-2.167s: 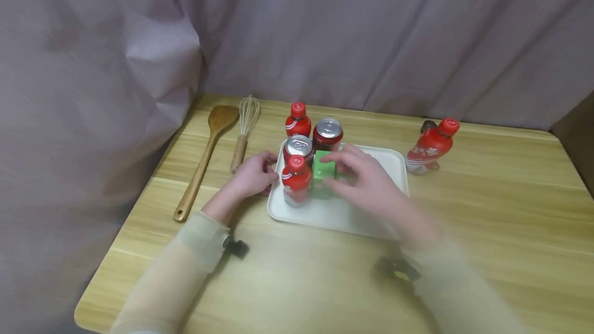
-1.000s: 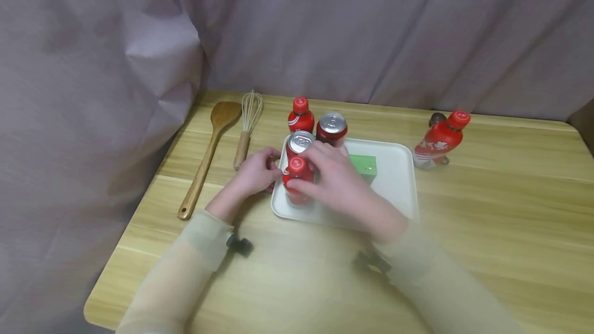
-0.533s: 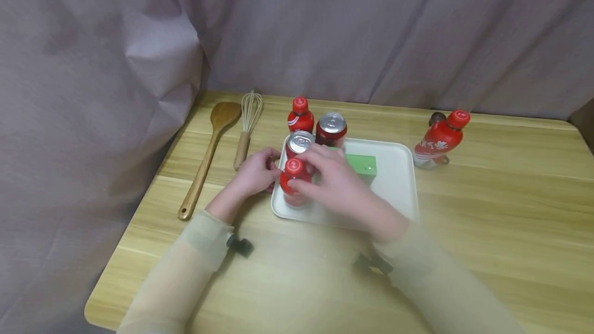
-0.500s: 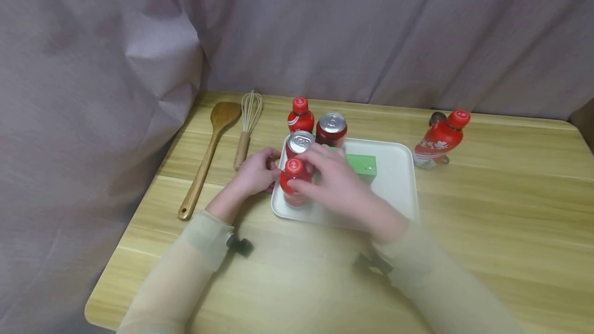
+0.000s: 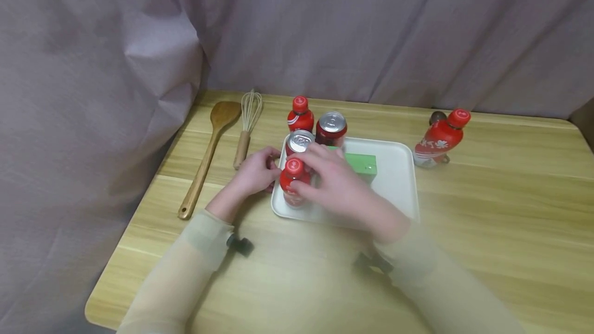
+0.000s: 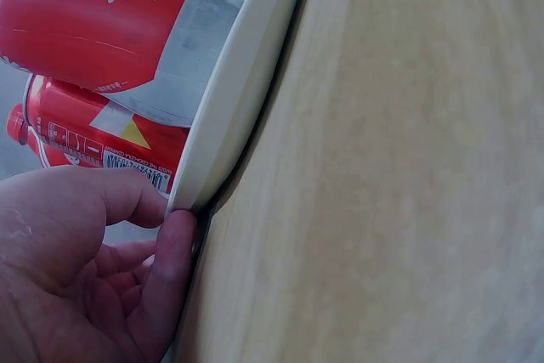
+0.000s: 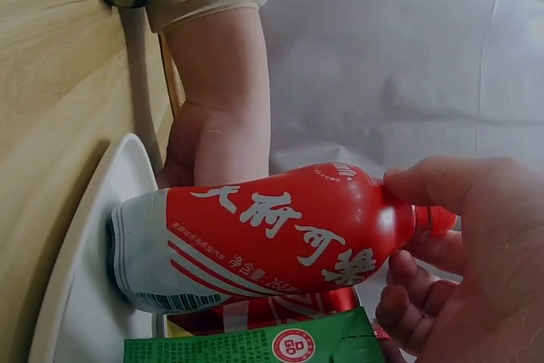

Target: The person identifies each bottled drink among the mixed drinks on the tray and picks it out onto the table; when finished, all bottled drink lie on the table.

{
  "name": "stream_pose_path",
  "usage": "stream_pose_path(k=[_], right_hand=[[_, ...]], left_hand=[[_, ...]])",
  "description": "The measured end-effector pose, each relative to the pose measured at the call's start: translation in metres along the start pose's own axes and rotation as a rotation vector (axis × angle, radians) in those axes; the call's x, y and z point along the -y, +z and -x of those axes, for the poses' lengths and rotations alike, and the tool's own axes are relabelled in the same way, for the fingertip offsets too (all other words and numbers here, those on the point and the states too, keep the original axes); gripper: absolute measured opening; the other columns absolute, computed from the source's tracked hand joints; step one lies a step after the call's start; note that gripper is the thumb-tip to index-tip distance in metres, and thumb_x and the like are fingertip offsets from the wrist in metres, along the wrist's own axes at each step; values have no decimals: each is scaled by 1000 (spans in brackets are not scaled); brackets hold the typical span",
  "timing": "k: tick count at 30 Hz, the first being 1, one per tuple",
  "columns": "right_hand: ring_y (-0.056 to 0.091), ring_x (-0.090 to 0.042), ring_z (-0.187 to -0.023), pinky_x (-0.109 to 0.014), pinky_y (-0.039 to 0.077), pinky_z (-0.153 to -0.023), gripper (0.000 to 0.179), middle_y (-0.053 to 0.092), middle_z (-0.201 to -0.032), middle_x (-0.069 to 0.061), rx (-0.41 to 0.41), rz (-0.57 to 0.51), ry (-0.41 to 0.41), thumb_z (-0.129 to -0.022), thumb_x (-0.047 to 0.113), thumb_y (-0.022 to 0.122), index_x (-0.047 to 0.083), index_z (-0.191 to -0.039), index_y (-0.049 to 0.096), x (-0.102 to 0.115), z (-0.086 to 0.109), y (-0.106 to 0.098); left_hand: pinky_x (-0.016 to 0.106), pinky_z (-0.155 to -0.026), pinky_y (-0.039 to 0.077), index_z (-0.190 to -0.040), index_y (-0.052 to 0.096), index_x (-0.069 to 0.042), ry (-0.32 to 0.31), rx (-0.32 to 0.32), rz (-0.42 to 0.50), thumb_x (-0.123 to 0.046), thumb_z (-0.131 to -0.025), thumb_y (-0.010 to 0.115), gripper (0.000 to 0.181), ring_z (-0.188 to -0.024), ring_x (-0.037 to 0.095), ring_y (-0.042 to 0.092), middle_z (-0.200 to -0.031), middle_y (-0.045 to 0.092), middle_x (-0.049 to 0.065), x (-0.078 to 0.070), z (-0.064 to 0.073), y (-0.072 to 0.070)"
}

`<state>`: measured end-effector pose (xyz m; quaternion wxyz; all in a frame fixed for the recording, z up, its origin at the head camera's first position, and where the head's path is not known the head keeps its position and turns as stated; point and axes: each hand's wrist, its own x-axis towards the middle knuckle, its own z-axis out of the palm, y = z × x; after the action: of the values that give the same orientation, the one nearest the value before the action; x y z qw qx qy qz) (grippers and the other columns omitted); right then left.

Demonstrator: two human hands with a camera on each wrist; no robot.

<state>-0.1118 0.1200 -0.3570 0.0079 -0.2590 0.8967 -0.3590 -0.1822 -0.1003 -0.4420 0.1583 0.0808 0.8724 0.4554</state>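
The left hand (image 5: 255, 171) pinches the left rim of a white tray (image 5: 394, 200) between thumb and index finger, clearest in the left wrist view. The right hand (image 5: 336, 179) holds a red-and-clear drink bottle (image 7: 272, 235) near its neck; the bottle stands upright at the tray's front left. Right behind it is a soda can (image 5: 299, 142) with a silver top. A green drink carton (image 5: 363, 164) stands on the tray beside the right hand, which partly hides it. Green also shows behind the knuckles; whether it is a second carton I cannot tell.
Behind the tray's left part stand another red bottle (image 5: 300, 117) and another can (image 5: 331, 127). Left of it lie a wooden spatula (image 5: 211, 153) and a whisk (image 5: 248, 128). A tilted red bottle (image 5: 441, 140) leans on a dark object (image 5: 437, 117) to the right. A curtain hangs behind.
The right hand has moved left from the green carton to the front bottle and taken hold of it. That bottle has shifted slightly left and forward. The left hand stays at the rim.
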Motion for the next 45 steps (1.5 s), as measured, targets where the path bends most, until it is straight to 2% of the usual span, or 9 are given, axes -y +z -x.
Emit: stream_pose_path(k=[7,15,18,23,29,35,40,42,45], right_hand=[[51,-18,-102,-44,39,-100,39,58,-106,3,-20,-15,36,-88,31,81,18,-122,68,3,2,2],[48,-17,-98,-40,35,-95,39,58,-100,5,-116,19,19,-81,37,88,19,-108,65,3,0,9],[49,-17,-102,-41,36,-96,41,59,-104,5,-110,36,8,-82,37,87,19,-112,67,2,-1,9],[51,-18,-111,-45,41,-103,42,57,-114,3,-45,6,18,-88,32,80,18,-127,70,1,1,7],[50,-18,-110,-44,42,-101,41,57,-113,4,-24,-31,61,-89,32,79,18,-127,70,2,1,6],[50,-16,-101,-41,36,-93,32,58,-100,5,-103,-29,69,-85,33,84,19,-108,68,3,-1,9],[50,-15,-95,-38,34,-87,34,58,-94,5,-150,5,75,-82,35,88,18,-96,63,3,-2,11],[50,-15,-95,-38,34,-87,35,59,-96,5,-151,17,68,-82,36,88,18,-99,64,3,-1,12],[51,-16,-100,-39,34,-89,39,62,-106,5,-136,32,46,-83,37,87,18,-112,68,3,-1,10]], left_hand=[[36,-52,63,-134,58,-1,-1,4,14,-4,-89,66,45,-62,21,62,-87,58,13,1,0,1],[34,-51,62,-133,59,0,15,-10,-5,-2,-88,64,45,-61,20,61,-85,58,12,2,3,0],[34,-51,62,-133,59,0,12,-8,-4,-2,-88,63,45,-61,20,61,-86,58,12,1,3,-1],[35,-52,63,-134,58,0,6,1,4,-3,-89,64,45,-62,21,61,-87,59,13,1,3,-1],[35,-53,63,-134,58,-1,-1,4,-4,-4,-90,64,45,-62,21,62,-87,59,14,1,2,0],[36,-54,64,-134,58,-1,1,0,3,-3,-89,63,46,-63,21,62,-88,59,13,0,1,0],[38,-54,64,-134,58,-1,-4,4,15,-2,-87,63,48,-62,22,61,-87,59,14,-1,1,0],[37,-54,64,-135,58,-1,-7,5,13,-2,-87,63,48,-62,22,61,-88,59,14,0,1,0],[36,-53,64,-134,58,-1,-4,-1,-2,-2,-88,63,47,-63,22,62,-88,59,14,0,-1,-1]])
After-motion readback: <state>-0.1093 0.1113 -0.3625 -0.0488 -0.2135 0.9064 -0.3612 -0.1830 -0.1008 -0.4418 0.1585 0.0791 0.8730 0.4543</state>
